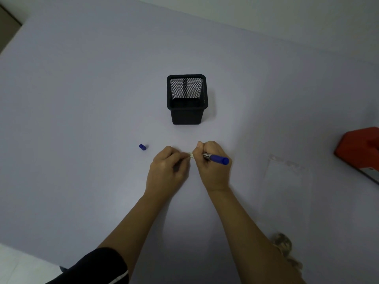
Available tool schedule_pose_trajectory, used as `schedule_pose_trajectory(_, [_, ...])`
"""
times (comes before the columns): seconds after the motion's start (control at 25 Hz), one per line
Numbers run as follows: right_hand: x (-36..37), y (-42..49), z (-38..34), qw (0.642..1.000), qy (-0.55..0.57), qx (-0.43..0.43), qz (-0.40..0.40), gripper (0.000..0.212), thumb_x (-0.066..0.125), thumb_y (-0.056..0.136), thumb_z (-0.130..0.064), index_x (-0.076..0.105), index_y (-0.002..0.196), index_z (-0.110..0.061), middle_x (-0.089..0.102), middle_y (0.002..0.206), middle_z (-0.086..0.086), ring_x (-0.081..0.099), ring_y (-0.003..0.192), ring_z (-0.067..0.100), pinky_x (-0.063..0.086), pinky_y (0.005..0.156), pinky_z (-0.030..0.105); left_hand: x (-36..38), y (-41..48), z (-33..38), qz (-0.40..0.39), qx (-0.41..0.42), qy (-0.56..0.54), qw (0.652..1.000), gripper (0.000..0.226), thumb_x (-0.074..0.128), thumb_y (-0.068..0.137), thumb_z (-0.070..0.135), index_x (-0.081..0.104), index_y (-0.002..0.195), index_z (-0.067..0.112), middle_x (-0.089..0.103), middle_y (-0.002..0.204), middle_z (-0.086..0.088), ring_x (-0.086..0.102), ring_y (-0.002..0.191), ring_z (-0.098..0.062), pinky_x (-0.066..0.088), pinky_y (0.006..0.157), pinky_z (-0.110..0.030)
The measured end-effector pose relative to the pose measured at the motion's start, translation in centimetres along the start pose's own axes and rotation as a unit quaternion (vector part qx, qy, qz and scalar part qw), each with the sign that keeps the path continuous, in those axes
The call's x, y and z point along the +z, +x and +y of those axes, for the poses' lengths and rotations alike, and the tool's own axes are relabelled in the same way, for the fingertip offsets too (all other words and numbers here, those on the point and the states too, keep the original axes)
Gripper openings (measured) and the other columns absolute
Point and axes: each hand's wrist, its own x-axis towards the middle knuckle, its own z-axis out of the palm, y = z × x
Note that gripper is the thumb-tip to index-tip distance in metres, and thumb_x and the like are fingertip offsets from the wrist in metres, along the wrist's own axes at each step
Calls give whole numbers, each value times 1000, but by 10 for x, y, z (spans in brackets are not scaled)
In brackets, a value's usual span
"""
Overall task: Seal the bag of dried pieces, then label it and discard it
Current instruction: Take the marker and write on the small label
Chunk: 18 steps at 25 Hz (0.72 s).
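right hand (211, 169): I see it fisted round a marker (217, 158), knuckles up, thumb on the far side, wrist straight, forearm running back to the lower right.
marker: long axis lies about left to right, tilted a little down to the right. The blue rear end sticks out right of the fist; the tip end points left and is hidden inside the hand.
left hand (168, 169): fingers curled under, back of the hand up. The fingertips pinch the left end of a strip (191, 155), as far as I can tell.
strip: small, pale, see-through, bridging the gap between the two hands, long axis left to right. Too small for me to say what it is.
hands: close together in front of me, joined only by the strip, low over the table (82, 119).
cap (142, 147): blue, lying on its side, just left of the left hand.
mesh cup (185, 116): black, square, upright, beyond the hands, well apart from them.
clear bag (287, 173): flat on the table right of the right hand, top edge facing away, looks empty.
dried pieces (284, 243): brownish blurred clump, near edge, just beside the right forearm. I can't tell if bagged.
red box (361, 148): far right edge, partly cut off.
sleeve (98, 267): dark, on the left upper arm.
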Motion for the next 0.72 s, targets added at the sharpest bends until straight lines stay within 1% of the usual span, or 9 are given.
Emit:
schedule_pose_trajectory(0.08, [0,-1,1,1000,0,1,0,34,46,89,-18,44,57,-5,44,51,9,35,48,12,32,51,7,0,0,0,0,-1,1,1000,27,55,83,25,72,84,3,64,75,-8,56,64,-13,46,59,-17])
schedule_pose_trajectory(0.24, [0,0,3,1000,1,11,12,34,46,89,-18,45,58,-4,45,51,11,36,47,13,29,51,3,1,0,1,-3,-3,0,1000,29,55,84,26,72,84,3,63,75,-8,56,64,-13,44,59,-15])
schedule_pose_trajectory(0.36, [0,-1,3,1000,1,3,10,34,46,89,-18,44,58,-4,43,51,8,36,47,14,30,50,6,1,-1,0,-1,-5,0,1000,27,55,83,25,72,84,3,63,74,-8,56,64,-13,46,59,-18])
schedule_pose_trajectory(0.44, [0,-1,3,1000,9,4,5,34,46,89,-19,45,59,-4,40,54,2,37,50,14,32,51,7,2,-1,0,-1,-5,2,1000,27,55,83,25,72,84,3,64,74,-8,56,65,-13,48,59,-20])
schedule_pose_trajectory(0.52, [0,-1,2,1000,11,7,8,34,46,89,-19,44,58,-5,40,55,1,37,53,15,32,52,5,1,-1,0,-3,-6,4,1000,28,55,84,25,72,84,3,64,75,-8,56,65,-13,45,60,-16])
schedule_pose_trajectory(0.6, [0,0,1,1000,7,6,12,35,46,89,-19,44,58,-4,42,53,5,37,53,15,32,52,6,1,0,1,-4,-9,5,1000,28,55,84,26,72,84,3,64,75,-8,56,66,-13,42,63,-12])
schedule_pose_trajectory(0.72, [-1,0,1,1000,3,0,15,34,47,88,-17,43,57,-4,44,51,9,36,52,17,33,49,12,1,0,1,-3,-11,5,1000,28,55,83,26,72,84,3,64,75,-8,56,66,-12,41,63,-10])
